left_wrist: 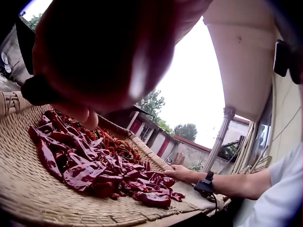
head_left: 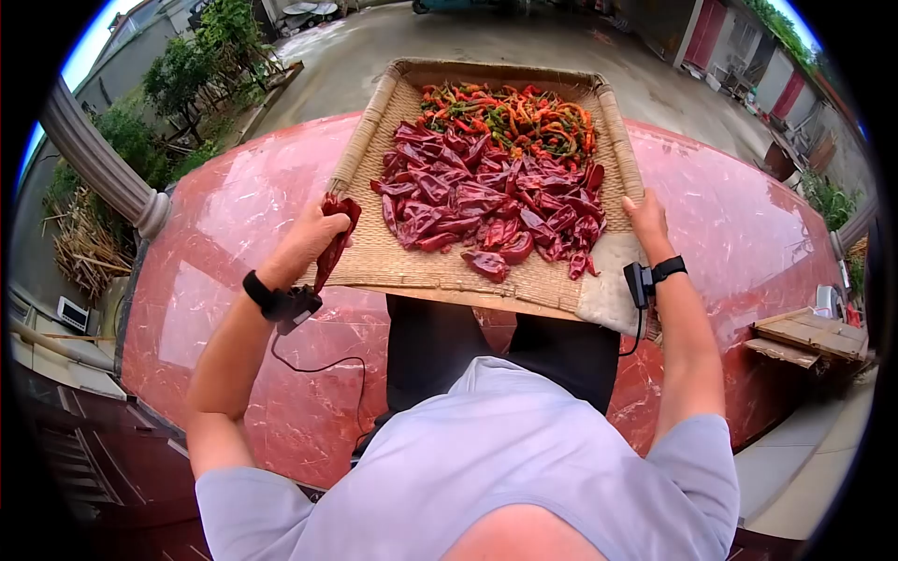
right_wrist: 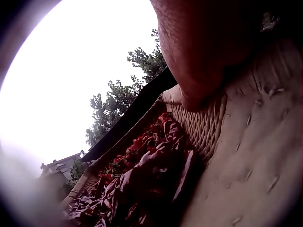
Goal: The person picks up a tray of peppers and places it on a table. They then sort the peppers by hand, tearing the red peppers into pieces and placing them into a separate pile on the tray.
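A woven winnowing basket is held out in front of the body, its flat open edge toward the person. Wrinkled dark red dried chili peppers cover its middle, with smaller orange, red and green chilies behind them. My left hand grips the left rim, and dark red dried peppers are pinched in the same hand, hanging outside the basket. In the left wrist view these peppers loom large and blurred. My right hand holds the right rim, thumb on top; its other fingers are hidden beneath.
Below lies a glossy red tiled floor with a stone column at the left. A wooden box stands at the right. Beyond are a concrete yard and green plants. A pale patch covers the basket's near right corner.
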The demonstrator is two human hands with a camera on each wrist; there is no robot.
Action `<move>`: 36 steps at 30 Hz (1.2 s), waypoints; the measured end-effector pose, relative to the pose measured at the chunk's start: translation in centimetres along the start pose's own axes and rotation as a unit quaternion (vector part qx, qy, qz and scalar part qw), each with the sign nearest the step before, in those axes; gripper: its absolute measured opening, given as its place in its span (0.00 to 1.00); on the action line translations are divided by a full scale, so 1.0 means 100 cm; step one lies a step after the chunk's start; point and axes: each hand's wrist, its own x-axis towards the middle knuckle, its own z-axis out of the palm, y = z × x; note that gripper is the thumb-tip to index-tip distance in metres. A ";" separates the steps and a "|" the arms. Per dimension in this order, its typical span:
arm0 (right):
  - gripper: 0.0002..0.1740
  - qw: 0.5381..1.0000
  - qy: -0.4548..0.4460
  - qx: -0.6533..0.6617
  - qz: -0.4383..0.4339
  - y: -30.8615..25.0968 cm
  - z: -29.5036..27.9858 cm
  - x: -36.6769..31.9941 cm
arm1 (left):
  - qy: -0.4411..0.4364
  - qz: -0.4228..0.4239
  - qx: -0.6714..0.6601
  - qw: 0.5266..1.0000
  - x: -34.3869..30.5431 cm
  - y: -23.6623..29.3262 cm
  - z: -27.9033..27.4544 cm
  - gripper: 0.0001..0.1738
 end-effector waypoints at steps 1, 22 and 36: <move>0.28 1.000 -0.001 0.010 -0.009 0.001 0.001 0.002 | 0.021 0.005 0.021 1.000 0.003 -0.011 -0.012 0.11; 0.27 0.955 0.093 -0.114 -0.259 -0.066 -0.040 -0.014 | -0.136 0.003 -0.287 0.948 -0.045 0.038 0.011 0.17; 0.24 0.846 -0.261 0.451 -0.115 -0.185 -0.022 -0.186 | -0.191 0.022 -0.356 0.914 0.020 0.022 0.163 0.15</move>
